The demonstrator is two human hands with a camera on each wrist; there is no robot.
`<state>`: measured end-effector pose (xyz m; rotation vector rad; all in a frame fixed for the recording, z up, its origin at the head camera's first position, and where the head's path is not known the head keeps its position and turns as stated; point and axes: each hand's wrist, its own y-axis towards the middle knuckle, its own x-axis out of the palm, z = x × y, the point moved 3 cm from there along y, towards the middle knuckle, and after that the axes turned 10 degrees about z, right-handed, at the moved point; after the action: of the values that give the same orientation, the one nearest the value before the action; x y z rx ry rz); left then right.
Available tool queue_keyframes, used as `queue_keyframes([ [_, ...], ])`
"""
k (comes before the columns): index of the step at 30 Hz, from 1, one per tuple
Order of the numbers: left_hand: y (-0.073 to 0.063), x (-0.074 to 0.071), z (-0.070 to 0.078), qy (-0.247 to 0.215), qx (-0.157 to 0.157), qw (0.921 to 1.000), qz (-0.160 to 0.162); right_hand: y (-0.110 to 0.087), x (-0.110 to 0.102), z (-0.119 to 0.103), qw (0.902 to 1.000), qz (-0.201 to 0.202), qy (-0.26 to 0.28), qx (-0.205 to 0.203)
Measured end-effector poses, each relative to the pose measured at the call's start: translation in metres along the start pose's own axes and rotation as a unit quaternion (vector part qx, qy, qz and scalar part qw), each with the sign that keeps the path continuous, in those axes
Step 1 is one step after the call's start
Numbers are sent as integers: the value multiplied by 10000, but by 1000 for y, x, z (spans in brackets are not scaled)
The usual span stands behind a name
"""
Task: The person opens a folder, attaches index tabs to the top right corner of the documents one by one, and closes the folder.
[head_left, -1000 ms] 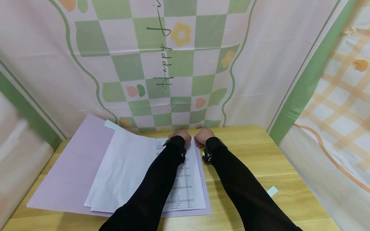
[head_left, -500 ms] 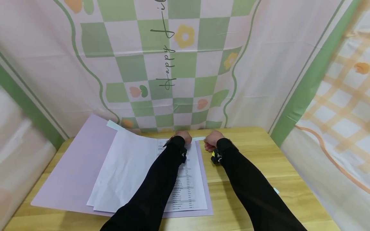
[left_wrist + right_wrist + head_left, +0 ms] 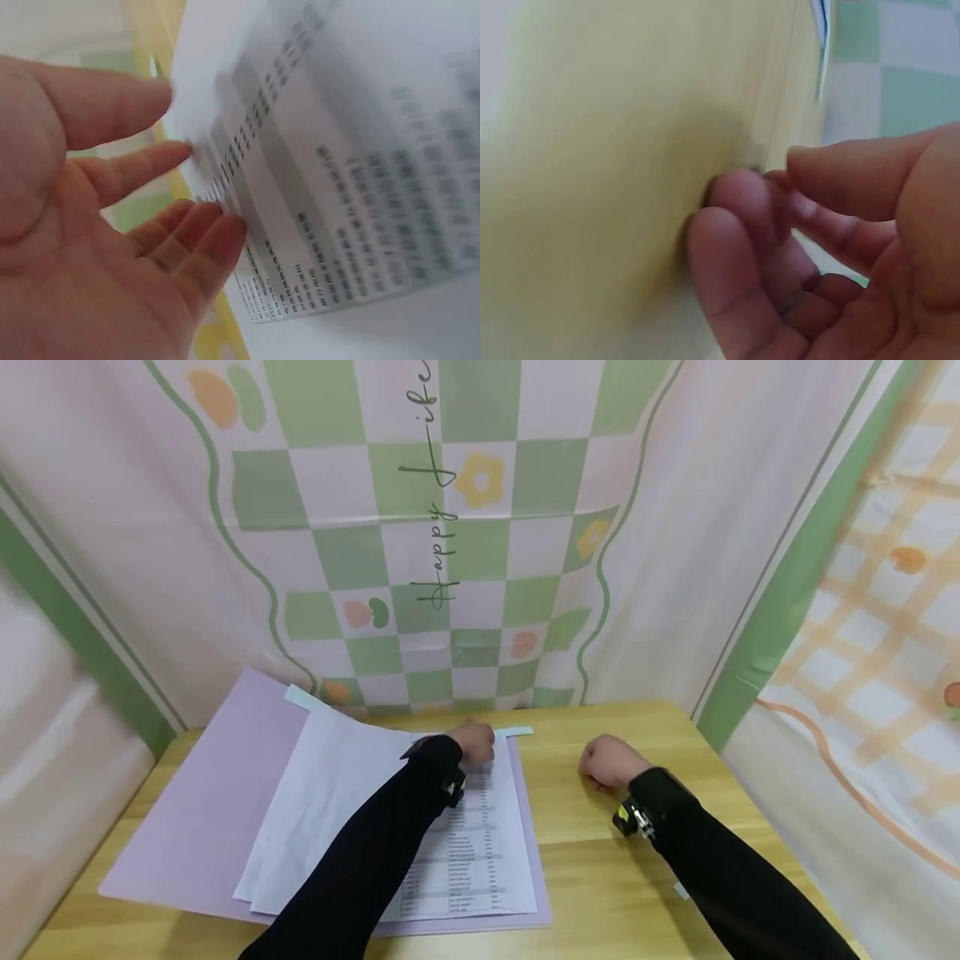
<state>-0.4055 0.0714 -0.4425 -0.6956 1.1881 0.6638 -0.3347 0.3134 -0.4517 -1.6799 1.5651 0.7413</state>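
My left hand (image 3: 475,743) is over the top of a printed sheet (image 3: 450,868) in an open lilac folder (image 3: 180,827). In the left wrist view its fingers (image 3: 214,251) are spread and slightly bent near the blurred print, pinching nothing; whether they touch the paper I cannot tell. A pale blue sticky strip (image 3: 517,731) juts out past the sheet's top right corner. Over the wooden table, right of the folder, is my right hand (image 3: 611,762). Its fingers (image 3: 724,259) hang loosely curled, with nothing visible between them and the thumb.
Turned to the left lies a white sheet (image 3: 307,810) with a pale blue strip (image 3: 302,697) at its top. Another small strip (image 3: 681,891) is partly behind the right sleeve. A patterned curtain (image 3: 480,552) hangs behind the table's (image 3: 577,877) far edge.
My right hand has moved right, away from the folder, leaving the pale blue strip at the sheet's corner. My left hand has shifted slightly down off the top edge, its sleeve swinging left.
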Motion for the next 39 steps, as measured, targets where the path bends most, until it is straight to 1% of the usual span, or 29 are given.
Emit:
queue_keyframes([
  [2, -15, 0, 0, -610, -145, 9977, 259, -13, 3, 0, 9999, -107, 41, -48],
  [3, -22, -1, 0, -1003, -307, 9936, 412, -19, 5, 0, 9997, -190, 136, -38],
  [5, -33, 1, 0, -1275, -362, 9892, 622, -30, 9, -3, 9992, -276, 268, -48],
  [7, -44, 2, 0, -1283, -316, 9879, 816, -39, 12, -7, 9989, -313, 341, -69],
  [9, -56, 2, 2, -1172, -168, 9882, 975, -47, 16, -12, 9987, -345, 251, -269],
  [12, -75, 3, 5, -925, 5, 9899, 1076, -59, 21, -21, 9973, -407, 24, -610],
  [15, -94, 2, 9, -643, 102, 9907, 1193, -69, 27, -31, 9943, -471, -139, -947],
  [18, -111, 3, 15, -253, 194, 9917, 1248, -77, 31, -40, 9928, -496, -33, -1092],
  [21, -126, 6, 21, 188, 317, 9929, 1131, -83, 34, -48, 9918, -483, 130, -1179],
  [25, -143, 11, 30, 635, 474, 9933, 843, -90, 36, -58, 9915, -492, 367, -1147],
  [28, -152, 13, 38, 783, 508, 9923, 814, -95, 35, -65, 9919, -496, 588, -1012],
  [31, -158, 16, 47, 883, 524, 9904, 927, -98, 36, -71, 9924, -436, 803, -826],
  [34, -161, 21, 53, 960, 426, 9885, 1092, -99, 42, -75, 9940, -307, 839, -631],
  [36, -163, 23, 55, 1021, 307, 9869, 1211, -98, 48, -77, 9953, -249, 783, -506],
  [39, -166, 26, 54, 957, 133, 9861, 1353, -96, 59, -79, 9970, -233, 640, -369],
])
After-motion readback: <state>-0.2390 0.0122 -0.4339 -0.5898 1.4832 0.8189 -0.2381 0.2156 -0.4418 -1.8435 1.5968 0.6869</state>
